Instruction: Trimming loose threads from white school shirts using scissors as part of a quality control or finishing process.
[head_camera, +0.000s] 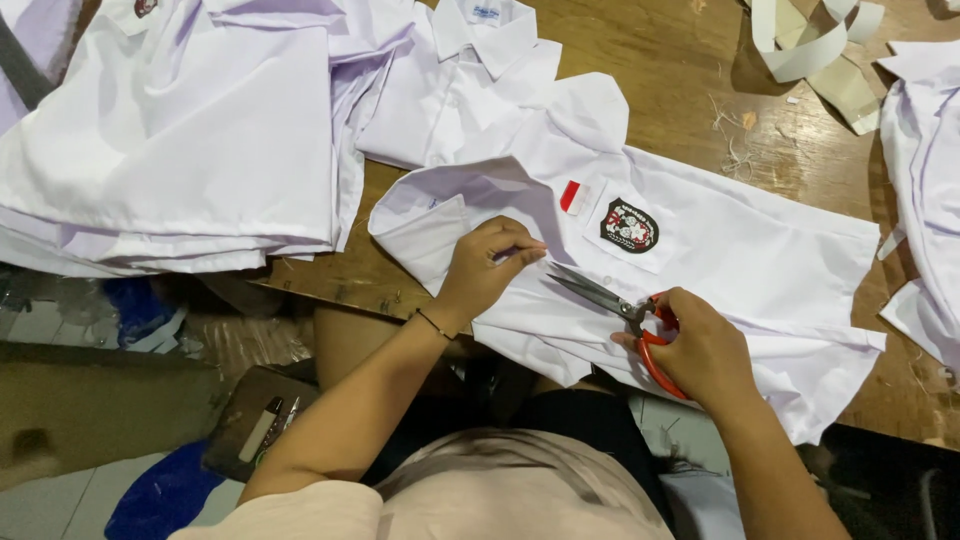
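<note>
Left hand (485, 268) pinches the fabric of the shirt (720, 270) between thumb and fingertips, knuckles raised, at the placket edge near the table's (660, 60) front. A thin bracelet circles its wrist. Right hand (700, 350) grips the red-handled scissors (612, 300), fingers through the loops; the blades are closed or nearly so, and whether they already hold thread or cloth cannot be told.

Key relation: the scissors' long axis runs from the right hand toward 10 o'clock, tips ending just beside the left hand's pinch. The pinched spot thus lies at 10 o'clock from the right hand and directly under the left fingertips; the left hand is the nearer one and touches it, while the blade tips stop just short.

The shirt lies flat, collar toward 11 o'clock, body extending toward 3 o'clock, hem hanging slightly over the front edge. Its chest pocket bears a dark shield badge (629, 227) with a small red-and-white patch (572, 196) just beside it at 9 o'clock; both lie at 12 o'clock from the blades, apart from them.

Surroundings: a stack of folded white shirts (170, 140) at 10 o'clock; another white garment (925, 190) at 3 o'clock; strips of pale backing (820, 50) at 1 o'clock; loose thread scraps (735, 140) on the bare wood between. Below the table edge, a dark clipboard-like item (262, 420) rests at 7 o'clock.
</note>
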